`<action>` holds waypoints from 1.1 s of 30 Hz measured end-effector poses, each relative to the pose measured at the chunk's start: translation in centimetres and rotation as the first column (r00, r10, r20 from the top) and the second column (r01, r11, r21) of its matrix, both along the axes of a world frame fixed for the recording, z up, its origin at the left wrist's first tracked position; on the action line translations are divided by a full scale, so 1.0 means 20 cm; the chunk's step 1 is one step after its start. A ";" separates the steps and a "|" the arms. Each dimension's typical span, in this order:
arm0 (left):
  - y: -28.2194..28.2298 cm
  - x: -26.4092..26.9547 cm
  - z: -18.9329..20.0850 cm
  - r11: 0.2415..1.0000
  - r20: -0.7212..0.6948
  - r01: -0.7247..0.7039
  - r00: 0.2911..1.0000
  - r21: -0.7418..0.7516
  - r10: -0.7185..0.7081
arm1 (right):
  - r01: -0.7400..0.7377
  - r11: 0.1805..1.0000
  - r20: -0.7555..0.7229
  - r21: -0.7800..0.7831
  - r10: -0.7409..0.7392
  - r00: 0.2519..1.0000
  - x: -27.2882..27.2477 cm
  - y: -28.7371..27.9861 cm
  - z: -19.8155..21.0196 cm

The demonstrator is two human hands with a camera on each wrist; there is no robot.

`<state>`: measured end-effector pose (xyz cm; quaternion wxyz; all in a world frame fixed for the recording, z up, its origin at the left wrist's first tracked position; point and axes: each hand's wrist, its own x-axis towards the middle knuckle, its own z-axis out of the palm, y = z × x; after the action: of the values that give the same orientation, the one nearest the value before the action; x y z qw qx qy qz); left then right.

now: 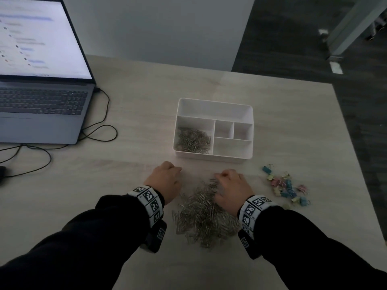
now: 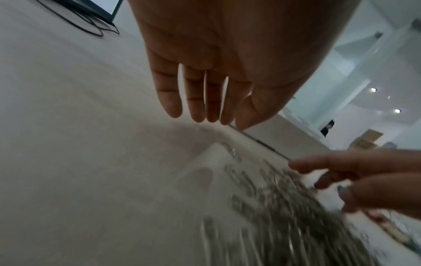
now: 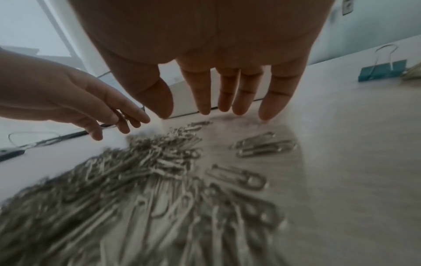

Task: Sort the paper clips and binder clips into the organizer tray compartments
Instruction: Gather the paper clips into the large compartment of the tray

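Many paper clips (image 1: pixel 204 214) between both open-fingered hands (image 1: pixel 231 186).

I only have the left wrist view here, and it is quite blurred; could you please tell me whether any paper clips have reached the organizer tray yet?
Observer: Yes. In the head view, the organizer tray holds paper clips in its large near-left compartment; the other compartments look bare.
Operator: Thank you. Are the binder clips sorted?
Observer: No. The coloured binder clips lie on the table, right of the right hand.
Operator: Is the right hand holding anything?
Observer: The right wrist view shows its fingers straight above the loose paper clip pile, gripping nothing.
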<state>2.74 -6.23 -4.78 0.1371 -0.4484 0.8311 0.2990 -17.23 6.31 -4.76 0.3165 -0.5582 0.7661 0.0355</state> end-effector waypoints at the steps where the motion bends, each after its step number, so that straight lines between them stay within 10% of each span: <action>1: 0.04 0.01 -0.02 1.000 0.043 0.028 0.999 -0.013 -0.028 | -0.029 1.000 -0.032 0.008 0.029 0.999 0.02 0.00 -0.01; 9: 0.30 0.00 -0.07 0.977 0.009 0.193 0.981 -0.089 -0.193 | -0.230 0.971 -0.032 -0.061 0.228 0.973 0.10 0.15 -0.06; 17: 0.28 -0.08 -0.06 0.989 -0.060 0.109 0.992 -0.099 -0.115 | 0.182 0.978 -0.119 -0.104 -0.194 0.974 -0.12 0.34 -0.03; 28: 0.39 -0.16 -0.05 0.958 -0.098 0.286 0.954 0.000 -0.285 | -0.064 0.992 0.021 -0.106 0.067 0.998 -0.02 0.42 -0.06; 33: 0.33 0.00 -0.03 0.984 -0.106 0.162 0.980 -0.071 -0.169 | 0.076 0.996 0.072 -0.038 -0.074 0.995 -0.10 0.45 -0.05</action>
<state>2.73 0.33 -5.42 0.1010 -0.3643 0.8808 0.2852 -19.30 15.29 -5.77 0.3333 -0.5362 0.7755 -0.0116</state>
